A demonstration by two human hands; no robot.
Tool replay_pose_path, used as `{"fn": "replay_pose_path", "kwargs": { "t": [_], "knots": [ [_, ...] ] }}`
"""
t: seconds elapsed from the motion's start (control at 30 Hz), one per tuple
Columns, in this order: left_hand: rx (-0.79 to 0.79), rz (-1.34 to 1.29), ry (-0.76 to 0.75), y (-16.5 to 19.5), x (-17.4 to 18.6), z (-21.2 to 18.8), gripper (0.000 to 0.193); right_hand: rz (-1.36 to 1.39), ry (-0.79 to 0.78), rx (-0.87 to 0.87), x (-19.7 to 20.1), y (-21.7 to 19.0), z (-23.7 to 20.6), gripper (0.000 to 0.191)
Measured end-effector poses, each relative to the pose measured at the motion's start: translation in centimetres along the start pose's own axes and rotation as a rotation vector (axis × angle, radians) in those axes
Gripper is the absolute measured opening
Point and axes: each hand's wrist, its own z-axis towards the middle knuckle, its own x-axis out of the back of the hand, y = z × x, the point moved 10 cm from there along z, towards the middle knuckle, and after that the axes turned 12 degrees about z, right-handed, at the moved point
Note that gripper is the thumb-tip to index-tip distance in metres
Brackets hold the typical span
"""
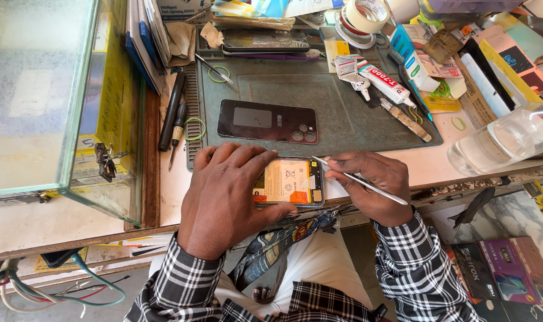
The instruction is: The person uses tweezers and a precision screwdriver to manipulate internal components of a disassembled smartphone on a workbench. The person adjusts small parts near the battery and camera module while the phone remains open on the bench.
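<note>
Opened phone [289, 180] at bench edge, hands [224, 191] flanking

White glue tube [383, 84] on grey mat [343, 119], pale battery label [285, 180], dark boxes [498, 271] lower right
</note>
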Motion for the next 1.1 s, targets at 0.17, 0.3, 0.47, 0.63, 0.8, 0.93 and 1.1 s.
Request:
{"fn": "replay_pose_path", "kwargs": {
  "t": [0.17, 0.3, 0.47, 0.63, 0.8, 0.93, 1.1],
  "knots": [
    [0.002, 0.004, 0.0, 0.13, 0.05, 0.08, 0.083, -0.017, 0.019, -0.043, 0.31, 0.37, -0.12, 0.016],
    [0.02, 0.006, -0.025, 0.1, -0.09, 0.04, 0.083, 0.017, 0.028, -0.063, 0.51, 0.35, -0.08, 0.014],
    [0.008, 0.015, -0.006, 0.22, 0.19, -0.08, 0.083, -0.04, 0.004, -0.073, 0.22, 0.16, 0.11, 0.013],
    [0.002, 0.013, -0.002, 0.08, 0.15, -0.15, 0.083, -0.066, -0.003, -0.04, -0.03, -0.2, 0.23, 0.013],
    [-0.001, 0.002, 0.002, 0.03, 0.09, -0.2, 0.083, -0.039, 0.001, -0.051, -0.14, -0.01, 0.23, 0.015],
    [-0.003, 0.009, 0.008, 0.11, 0.08, -0.13, 0.082, -0.07, -0.017, -0.017, -0.29, -0.28, 0.29, 0.017],
    [-0.002, 0.009, 0.009, 0.35, 0.13, 0.04, 0.083, -0.053, -0.019, -0.017, -0.2, -0.31, 0.23, 0.016]
  ]
}}
